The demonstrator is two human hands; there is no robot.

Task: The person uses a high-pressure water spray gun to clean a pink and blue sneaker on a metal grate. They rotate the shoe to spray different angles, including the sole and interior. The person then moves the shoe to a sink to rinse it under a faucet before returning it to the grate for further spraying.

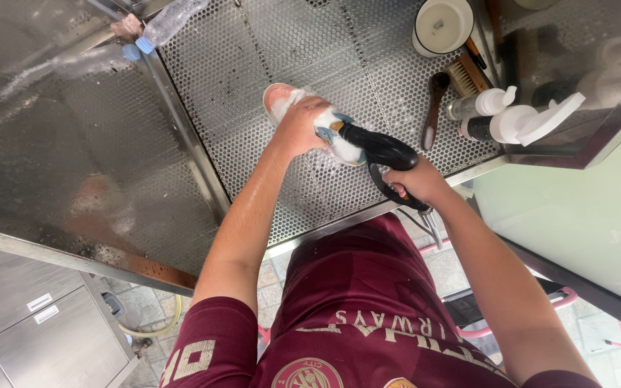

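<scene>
**Two hands working a soapy shoe over a perforated steel basin**

Head view. Two hands are meeting near frame centre. Left hand (302, 128) is pressing down on a white, suds-covered shoe (282, 98), fingers curled over its upper, gripping it closed. Shoe is lying on the perforated steel surface (238, 65), toe pointing toward 11 o'clock. Right hand (415, 183), at 4 o'clock from the shoe, is wrapping fully around the handle of a black spray gun (379, 147); fingers closed on the trigger grip, nozzle touching the shoe's heel end. At 2 o'clock from the shoe: dark wooden brush (435, 108), two white spray bottles (519, 118), white round tub (441, 25). At 11 o'clock: clear plastic bottle (167, 21) lying tilted on the basin edge.
</scene>
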